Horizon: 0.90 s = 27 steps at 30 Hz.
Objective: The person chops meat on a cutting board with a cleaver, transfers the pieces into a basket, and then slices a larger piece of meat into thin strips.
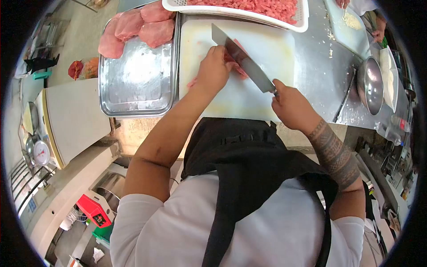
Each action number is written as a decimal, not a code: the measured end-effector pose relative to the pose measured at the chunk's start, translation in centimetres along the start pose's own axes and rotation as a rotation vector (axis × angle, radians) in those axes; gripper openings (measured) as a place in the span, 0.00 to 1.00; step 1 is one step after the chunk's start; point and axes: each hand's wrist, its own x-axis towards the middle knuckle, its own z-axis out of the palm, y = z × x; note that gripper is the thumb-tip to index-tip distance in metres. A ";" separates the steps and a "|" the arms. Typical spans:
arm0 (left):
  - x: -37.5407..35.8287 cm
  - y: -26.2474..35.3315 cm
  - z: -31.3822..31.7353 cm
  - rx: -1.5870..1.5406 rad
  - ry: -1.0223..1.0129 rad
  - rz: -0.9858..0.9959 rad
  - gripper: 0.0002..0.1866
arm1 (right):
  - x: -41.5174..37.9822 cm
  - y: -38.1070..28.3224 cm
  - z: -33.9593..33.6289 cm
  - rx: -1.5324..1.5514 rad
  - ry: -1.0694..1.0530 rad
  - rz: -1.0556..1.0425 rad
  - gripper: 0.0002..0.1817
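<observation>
My right hand (291, 104) is closed round the handle of a broad cleaver (249, 64), its blade slanting up and left over the white cutting board (271, 44). Against the blade's left side, my left hand (214, 69) presses on a piece of raw meat (239, 71) with bent fingers. The blade and fingers hide part of this meat. Another small scrap of meat (192, 82) shows on the board left of my left wrist.
Left of the board is a metal tray (138, 84) with several raw meat slabs (156, 32) at its far end. A white basket (302, 20) of diced meat stands beyond the board. At right are a metal bowl (370, 84) and a co-worker's hands (379, 32) by another board.
</observation>
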 end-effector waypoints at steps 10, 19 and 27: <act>-0.7 -0.5 0.1 -0.051 0.024 -0.089 0.18 | 6.9 -2.2 5.7 -0.079 0.143 -0.040 0.15; 2.0 -1.4 -0.9 0.198 -0.120 0.361 0.40 | -3.6 -0.2 2.8 0.188 0.386 0.120 0.13; 7.5 -1.0 -0.5 0.463 -0.713 0.828 0.38 | -6.9 4.0 9.2 0.371 0.404 0.408 0.16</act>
